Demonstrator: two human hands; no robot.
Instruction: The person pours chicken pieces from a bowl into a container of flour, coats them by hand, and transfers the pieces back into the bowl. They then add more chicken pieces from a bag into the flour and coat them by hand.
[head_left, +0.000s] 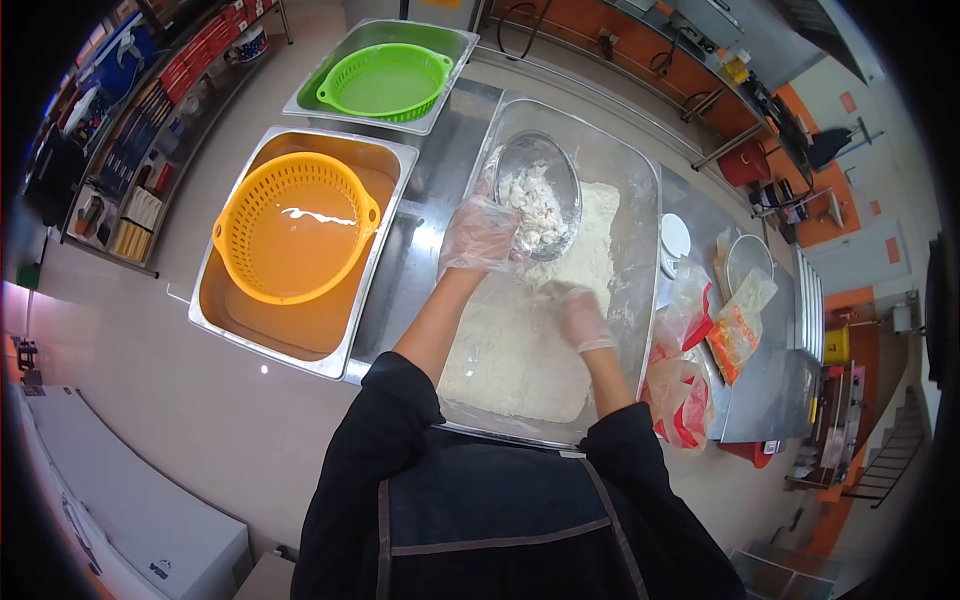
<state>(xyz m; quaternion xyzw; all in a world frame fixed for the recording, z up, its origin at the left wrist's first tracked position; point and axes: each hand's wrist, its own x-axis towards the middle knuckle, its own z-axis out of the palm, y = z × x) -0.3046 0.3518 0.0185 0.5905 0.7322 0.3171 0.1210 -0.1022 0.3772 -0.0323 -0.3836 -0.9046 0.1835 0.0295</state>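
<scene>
Our L hand (482, 237) curls round the bowl (526, 151) at its 8 o'clock edge, prob. to steady it w/ white lumps (540, 208) inside. We've got it over the tray's (625, 166) 12 o'clock end, maybe so bits land in flour (515, 365). R hand (584, 318), at the bowl's 5 o'clock, is blurry; can't tell how open, or if it's holding stuff.

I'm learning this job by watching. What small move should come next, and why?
Perhaps tilt the bowl slightly with the left hand, letting the white-coated pieces slide onto the white powder: the hand holds the bowl, the pieces lie inside, and powder is spread across the tray below.
</scene>
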